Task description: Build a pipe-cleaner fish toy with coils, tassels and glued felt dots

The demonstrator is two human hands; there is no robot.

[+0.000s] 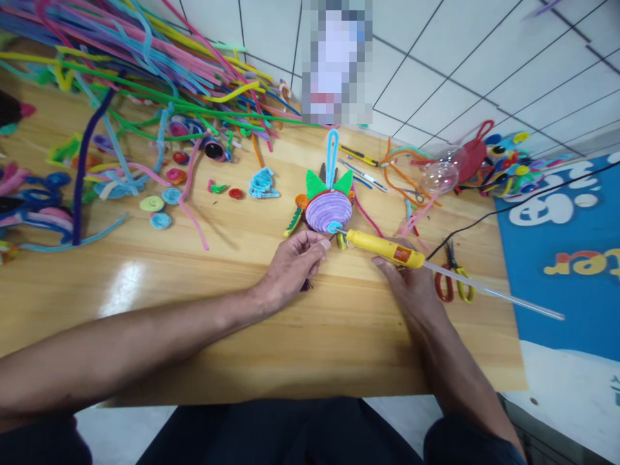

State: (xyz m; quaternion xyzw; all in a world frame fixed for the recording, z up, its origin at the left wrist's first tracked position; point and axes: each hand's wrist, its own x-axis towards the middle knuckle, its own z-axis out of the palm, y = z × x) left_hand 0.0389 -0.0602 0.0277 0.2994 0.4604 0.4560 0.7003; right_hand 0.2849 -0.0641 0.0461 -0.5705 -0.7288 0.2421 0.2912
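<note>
In the middle of the table sits a purple ornament (328, 213) wound from pipe cleaners, with green pointed leaves, a light-blue loop (332, 158) on top and a light-blue disc at its near end. My right hand (416, 284) is wrapped round a yellow hot glue gun (382, 248). Its nozzle meets the blue disc, and a clear glue stick (498, 294) juts out behind. Just below the ornament, my left hand (298, 261) is closed in a pinch on a dark tassel (307, 285), whose fringe shows beneath the palm. Part of the tassel's cord is hidden by my fingers.
Bundles of coloured pipe cleaners (159, 58) and small coiled pieces fill the left and back. Red-and-yellow scissors (453, 281) lie beside my right hand. A yellow craft knife (357, 155) lies behind the ornament. A black cable (533, 201) crosses the right side near clear plastic balls (440, 176).
</note>
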